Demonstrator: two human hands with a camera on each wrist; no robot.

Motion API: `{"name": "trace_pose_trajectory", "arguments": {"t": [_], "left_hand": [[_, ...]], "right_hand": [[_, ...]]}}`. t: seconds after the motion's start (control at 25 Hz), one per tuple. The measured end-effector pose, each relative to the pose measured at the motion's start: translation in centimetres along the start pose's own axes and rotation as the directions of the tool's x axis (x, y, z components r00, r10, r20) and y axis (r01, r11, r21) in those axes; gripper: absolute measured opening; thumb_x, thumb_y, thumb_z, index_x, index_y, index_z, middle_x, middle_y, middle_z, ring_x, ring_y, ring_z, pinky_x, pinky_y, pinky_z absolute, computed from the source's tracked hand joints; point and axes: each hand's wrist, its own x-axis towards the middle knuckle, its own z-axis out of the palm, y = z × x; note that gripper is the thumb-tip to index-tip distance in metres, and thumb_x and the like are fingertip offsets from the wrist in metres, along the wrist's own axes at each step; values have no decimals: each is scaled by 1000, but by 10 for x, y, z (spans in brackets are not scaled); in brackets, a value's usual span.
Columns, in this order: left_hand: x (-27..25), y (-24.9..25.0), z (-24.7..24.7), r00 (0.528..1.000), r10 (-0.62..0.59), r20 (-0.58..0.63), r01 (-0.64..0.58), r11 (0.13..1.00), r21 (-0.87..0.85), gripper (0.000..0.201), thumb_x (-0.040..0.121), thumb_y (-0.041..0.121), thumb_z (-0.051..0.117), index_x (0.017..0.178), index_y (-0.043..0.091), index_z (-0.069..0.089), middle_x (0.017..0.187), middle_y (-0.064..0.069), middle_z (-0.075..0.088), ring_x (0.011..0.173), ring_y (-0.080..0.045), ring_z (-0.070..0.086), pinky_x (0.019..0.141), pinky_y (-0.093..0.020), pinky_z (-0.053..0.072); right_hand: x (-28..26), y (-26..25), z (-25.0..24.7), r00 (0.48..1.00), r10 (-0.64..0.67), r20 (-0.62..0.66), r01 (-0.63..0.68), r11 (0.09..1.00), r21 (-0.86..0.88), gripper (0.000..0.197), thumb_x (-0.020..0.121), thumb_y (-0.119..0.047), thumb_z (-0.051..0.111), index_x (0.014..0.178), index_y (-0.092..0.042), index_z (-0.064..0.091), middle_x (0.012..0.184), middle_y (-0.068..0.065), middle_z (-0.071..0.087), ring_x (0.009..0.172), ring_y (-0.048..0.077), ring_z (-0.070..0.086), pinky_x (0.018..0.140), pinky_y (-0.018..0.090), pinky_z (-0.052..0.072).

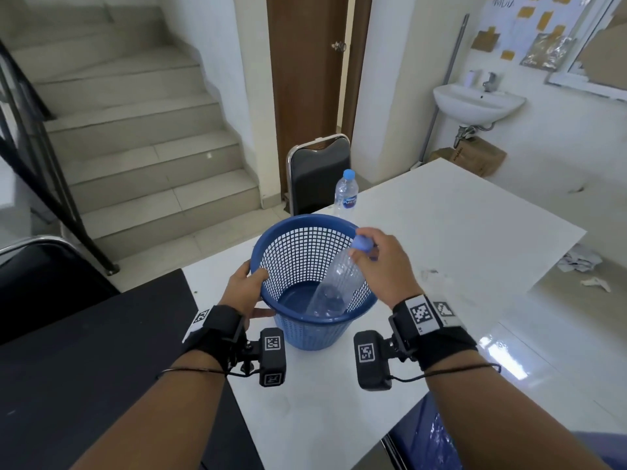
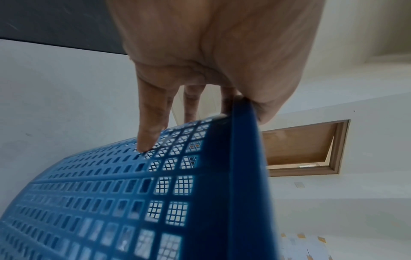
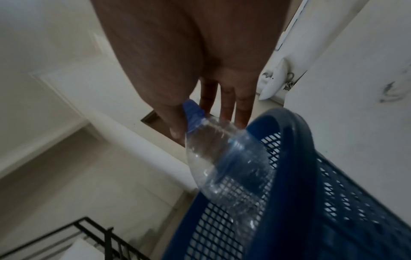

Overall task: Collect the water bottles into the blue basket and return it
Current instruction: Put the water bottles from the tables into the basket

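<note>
Low in the head view my two wrists come in from the bottom edge, each with a black band and a camera. My left hand (image 1: pixel 249 283) grips the rim of the blue basket (image 1: pixel 288 329): the thumb is inside over the rim and the fingers (image 2: pixel 149 130) lie on the outer mesh. I think I hold it so that it does not slide or tip while the bottle goes in. My right hand (image 1: pixel 385 262), right of centre, pinches the blue cap (image 1: pixel 362 245) of a clear bottle (image 1: pixel 334 283). The bottle leans inside the basket, its bottom touching or almost touching the basket floor, its neck against the right side of the rim. I hold it by the cap because this lets me lower it deep without my hand entering.

The basket stands on the white table (image 1: pixel 458 225), in the centre of the frame. Just beyond it, near the far table edge, a second bottle (image 1: pixel 346 193) stands upright; it is not collected yet. Behind it is a dark chair (image 1: pixel 317 174), then a brown door at the top centre, stairs at the upper left, and a sink (image 1: pixel 478 101) at the upper right.
</note>
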Motion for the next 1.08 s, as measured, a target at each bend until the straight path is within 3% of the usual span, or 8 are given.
{"name": "trace_pose_trajectory", "arguments": {"t": [0.16,0.32,0.56,0.68,0.92,1.08], "left_hand": [[-11,5,2,999,41,24,-41,999,-24,26,92,14,46,114,21,59,87,-9,66,71,-27,62,54,-39,55],[-30,4,-16,998,49,48,-47,998,-42,26,91,12,48,111,21,60,83,-9,67,69,-27,63,55,-38,55],[-59,-8,-72,997,69,45,-66,996,-58,23,91,12,49,108,20,62,82,-7,66,69,-27,63,55,-38,56],[-72,-17,-115,998,58,19,-56,995,-77,21,91,12,49,106,21,62,86,-8,65,74,-28,62,59,-40,55],[-109,-35,-204,998,46,37,-44,997,-61,17,91,11,51,95,23,61,88,-6,63,78,-28,62,66,-44,56],[-131,-57,-235,997,1,79,1,1000,-18,17,91,11,51,94,24,61,91,-6,63,82,-29,62,70,-47,56]], "right_hand": [[-13,-3,4,997,-46,60,56,984,-172,37,86,-24,66,121,-20,54,117,7,62,101,24,61,90,34,48],[-33,-14,12,997,-49,58,63,959,-276,22,84,-22,69,93,-15,50,94,4,61,87,24,61,73,28,44],[-57,-46,13,985,-64,-160,42,990,-138,18,91,-22,59,105,-10,60,105,8,63,90,20,60,77,27,44],[-64,-59,20,989,4,-144,-32,982,-188,29,92,-22,56,118,-12,58,120,12,63,106,28,60,91,35,46],[-109,-89,54,989,56,-134,-88,966,-244,39,91,-14,51,130,-11,54,132,15,58,119,32,55,92,29,38],[-143,-98,75,991,114,-75,-132,941,-311,46,98,-15,44,144,-12,40,157,4,34,139,26,40,111,30,31]]}}
